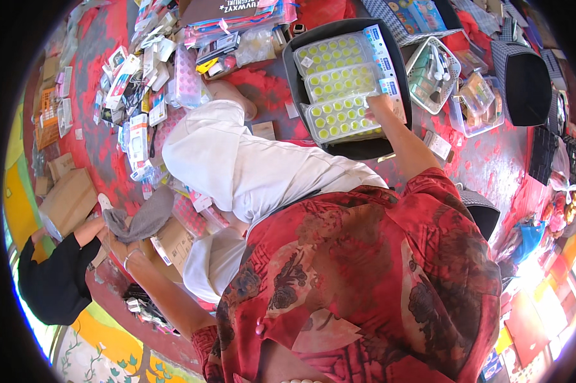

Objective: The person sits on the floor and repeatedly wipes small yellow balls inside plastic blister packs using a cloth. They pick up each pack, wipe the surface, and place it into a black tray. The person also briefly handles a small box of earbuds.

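Note:
On the right, my right hand [380,107] grips the right edge of a clear-and-green ice cube tray [342,119], the nearest of several. These trays lie overlapping in a black bin [293,70], with a white-and-blue printed card strip [378,51] along their right side. At far left, my left hand [117,246], with a bracelet at the wrist, is closed at the lower end of a grey cloth [149,216]. Its fingers are partly hidden. Another person's hand [90,230], below a black sleeve, is close beside my left hand and the cloth.
Small boxed goods [134,137] and pink trays [187,73] pile up at upper left. A white basket [450,57] and a clear plastic bin [479,124] stand right of the black bin. Cardboard boxes [71,201] lie at far left.

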A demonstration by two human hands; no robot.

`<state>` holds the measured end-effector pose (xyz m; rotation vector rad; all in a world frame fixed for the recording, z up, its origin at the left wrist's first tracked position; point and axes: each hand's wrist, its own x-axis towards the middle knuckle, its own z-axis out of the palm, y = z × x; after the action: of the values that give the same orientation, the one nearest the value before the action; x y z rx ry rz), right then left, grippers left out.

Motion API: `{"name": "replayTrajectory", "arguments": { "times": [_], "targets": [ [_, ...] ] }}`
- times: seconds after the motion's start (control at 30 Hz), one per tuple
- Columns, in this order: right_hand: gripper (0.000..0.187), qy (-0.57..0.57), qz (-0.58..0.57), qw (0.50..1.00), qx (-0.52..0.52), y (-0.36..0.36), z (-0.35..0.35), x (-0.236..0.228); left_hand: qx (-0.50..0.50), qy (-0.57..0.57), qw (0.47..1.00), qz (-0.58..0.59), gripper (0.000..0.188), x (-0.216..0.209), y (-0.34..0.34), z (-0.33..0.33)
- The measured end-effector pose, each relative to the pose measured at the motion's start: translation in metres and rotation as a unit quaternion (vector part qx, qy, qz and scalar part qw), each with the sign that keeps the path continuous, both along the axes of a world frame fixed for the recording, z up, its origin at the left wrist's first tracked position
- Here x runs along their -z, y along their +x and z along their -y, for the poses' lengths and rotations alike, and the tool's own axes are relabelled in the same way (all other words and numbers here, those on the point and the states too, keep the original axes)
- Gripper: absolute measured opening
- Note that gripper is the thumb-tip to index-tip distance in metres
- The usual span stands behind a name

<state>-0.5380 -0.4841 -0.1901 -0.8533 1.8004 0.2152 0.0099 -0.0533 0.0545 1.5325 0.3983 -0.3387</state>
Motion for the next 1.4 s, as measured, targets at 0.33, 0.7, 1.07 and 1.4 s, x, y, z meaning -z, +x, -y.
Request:
{"name": "replayTrajectory", "arguments": {
  "times": [0.33, 0.7, 1.07, 1.4],
  "targets": [
    [0.111, -0.264, -0.078, 0.648, -0.710, 0.018, -0.054, 0.004, -0.054, -0.004, 0.997, -0.049, 0.031, 0.005, -0.040, -0.004],
    [0.115, -0.315, -0.083, 0.694, -0.642, 0.010, -0.077, -0.002, -0.036, 0.037, 0.997, -0.061, 0.029, 0.018, -0.067, -0.008],
    [0.112, -0.159, -0.100, 0.778, -0.600, -0.006, -0.073, 0.014, -0.029, 0.039, 0.999, -0.024, 0.030, 0.024, -0.056, -0.014],
    [0.019, -0.475, 0.013, 0.784, -0.400, 0.074, 0.002, -0.033, -0.041, -0.238, 0.954, 0.176, 0.053, -0.002, -0.091, -0.023]
  ]
}}
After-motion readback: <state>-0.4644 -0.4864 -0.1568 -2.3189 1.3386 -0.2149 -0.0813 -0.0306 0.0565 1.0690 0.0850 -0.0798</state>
